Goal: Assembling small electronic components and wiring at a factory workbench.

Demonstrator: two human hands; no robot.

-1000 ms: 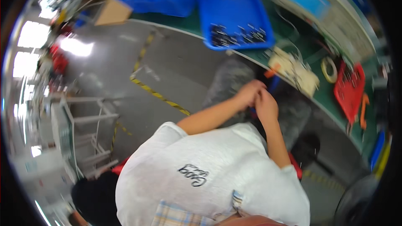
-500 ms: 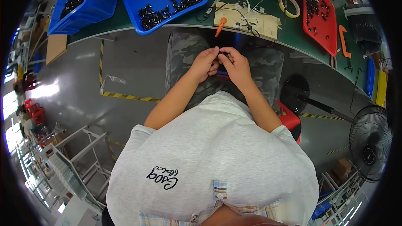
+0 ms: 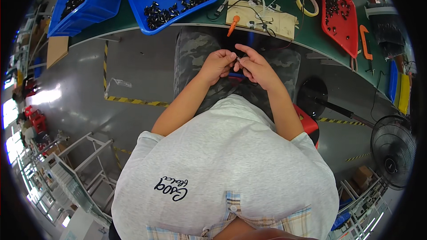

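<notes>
both hands pinching one tiny part (image 3: pixel 239 59) over lap: left hand (image 3: pixel 219 64), right hand (image 3: pixel 255 66); blue bin (image 3: pixel 171 0) upper left, red tray (image 3: pixel 340 15) right

The person wears a light grey short-sleeved T-shirt (image 3: pixel 222 164) with a dark curly script marking on its left side, a checked collar (image 3: pixel 231 222) in pale blue and tan with a small button, and camouflage trousers (image 3: pixel 195 58) in grey-green. Forearms are bare below the sleeves.
</notes>
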